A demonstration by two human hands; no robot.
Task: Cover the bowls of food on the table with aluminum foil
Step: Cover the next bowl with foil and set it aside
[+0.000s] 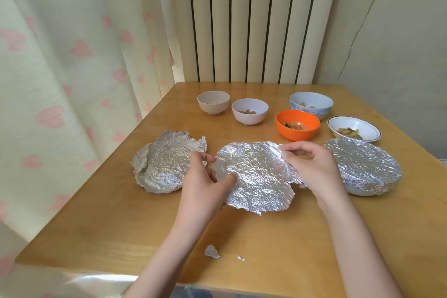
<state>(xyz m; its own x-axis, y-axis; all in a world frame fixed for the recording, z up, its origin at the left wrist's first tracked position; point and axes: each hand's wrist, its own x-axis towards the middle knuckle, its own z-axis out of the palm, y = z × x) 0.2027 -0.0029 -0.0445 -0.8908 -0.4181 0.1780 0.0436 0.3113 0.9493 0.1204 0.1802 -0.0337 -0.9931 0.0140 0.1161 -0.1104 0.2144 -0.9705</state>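
1. Head view: heart-printed curtains (60, 55) and a ribbed radiator (254, 19) back a wooden table (266, 237).
2. Both hands hold a crinkled foil sheet (256, 176) at mid-table; the left hand (205, 181) pinches its left edge, and the right hand (312, 164) pinches its upper right edge with curled fingers.
3. Whether a bowl sits beneath this sheet cannot be told.
4. To the right stands a foil-covered bowl (362, 169), already wrapped; to the left lies a spare foil sheet (167, 164), cupped and loose.
5. Behind, five bowls wait uncovered: a beige bowl (213, 102), a white bowl (249, 111), an orange bowl (298, 128), a blue patterned bowl (311, 104) and a shallow rimmed dish (354, 131).
6. Two foil scraps (212, 251) lie near the front edge.
7. Judged step: readying the second cover. Next, the sheet likely needs centring over an open bowl and its edges pressing down around the rim.
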